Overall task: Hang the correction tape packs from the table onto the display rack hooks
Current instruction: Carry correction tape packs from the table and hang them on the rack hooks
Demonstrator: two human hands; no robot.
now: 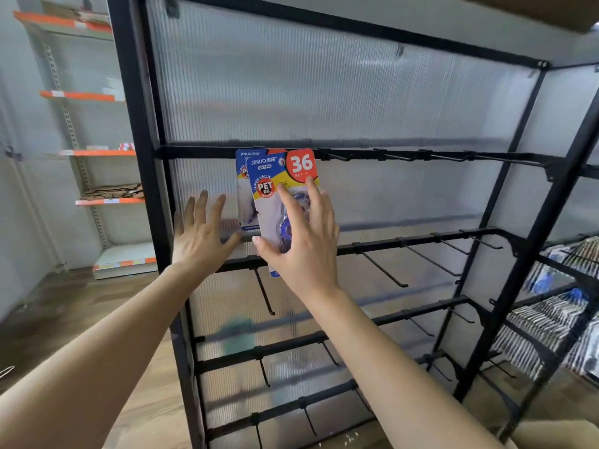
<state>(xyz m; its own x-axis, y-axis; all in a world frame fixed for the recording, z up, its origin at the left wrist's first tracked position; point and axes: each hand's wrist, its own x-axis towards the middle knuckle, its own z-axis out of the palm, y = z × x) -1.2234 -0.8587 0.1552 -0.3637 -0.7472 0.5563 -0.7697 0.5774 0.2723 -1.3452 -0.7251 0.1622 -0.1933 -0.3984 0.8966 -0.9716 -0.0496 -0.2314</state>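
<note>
Two blue, yellow and red correction tape packs hang at the left end of the top bar of a black display rack. The front pack is tilted and overlaps the rear pack. My right hand lies on the front pack's clear blister with fingers straight and spread, its thumb across the pack's left edge. My left hand is spread just left of the packs, its thumb close to the rear pack's lower corner, holding nothing. The hook under the packs is hidden.
Bare black hooks stick out from the rack's lower bars and along the top bar to the right. A neighbouring rack at the right is packed with hanging goods. Orange-edged shelving stands at the left on a wooden floor.
</note>
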